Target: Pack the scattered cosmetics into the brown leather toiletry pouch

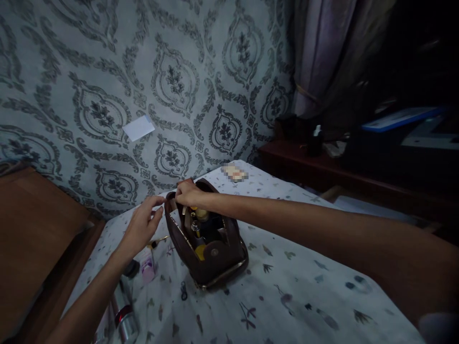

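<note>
An unzipped dark brown handbag (215,267) stands on the patterned bedsheet, its mouth facing up. Inside it are a round golden-lidded container (202,215), a small shiny bottle (195,228) and a yellow item (200,252). My right hand (188,193) reaches in at the bag's far end, fingers bent downward; what they grip is hidden. Beside the left rim is my left hand (143,223), thumb and forefinger apart, fingertips at or close to the bag's edge. A pink-and-white tube (147,265) and a dark round item (131,268) lie below my left wrist.
Silver cylindrical containers (125,317) lie at the lower left, and a small black item (184,290) by the bag. A wooden board (39,243) borders the left side. Behind are the wallpapered wall (175,81) and, at right, a dark red cabinet (287,160).
</note>
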The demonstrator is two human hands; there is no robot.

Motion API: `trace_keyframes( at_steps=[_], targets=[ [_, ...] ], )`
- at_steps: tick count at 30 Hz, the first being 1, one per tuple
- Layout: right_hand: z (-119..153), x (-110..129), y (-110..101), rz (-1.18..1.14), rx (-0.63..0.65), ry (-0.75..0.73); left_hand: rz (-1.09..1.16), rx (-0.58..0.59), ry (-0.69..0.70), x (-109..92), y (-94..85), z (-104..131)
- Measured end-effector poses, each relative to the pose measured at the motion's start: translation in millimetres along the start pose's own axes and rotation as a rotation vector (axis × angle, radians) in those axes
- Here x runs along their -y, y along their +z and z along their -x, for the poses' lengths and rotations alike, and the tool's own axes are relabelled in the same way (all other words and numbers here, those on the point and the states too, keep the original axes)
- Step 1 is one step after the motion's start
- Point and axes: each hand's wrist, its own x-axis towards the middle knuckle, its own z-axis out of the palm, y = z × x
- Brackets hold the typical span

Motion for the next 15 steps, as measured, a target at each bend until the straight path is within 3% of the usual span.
trace_keyframes(
  at_steps=[8,12,15],
  targets=[
    [5.6,-5.2,6.1,-0.151,0.077,-0.105,0.058,-0.038,-0.081,7.0,-0.4,14.2],
    [6.1,-3.7,6.5,-0.228,0.034,-0.099,0.048,-0.108,-0.139,15.7,-13.8,28.7],
    [17.4,-2.1,3.8,-0.284,-0.01,-0.134,0.045,-0.147,-0.215,38.4,-29.2,47.8]
  ],
)
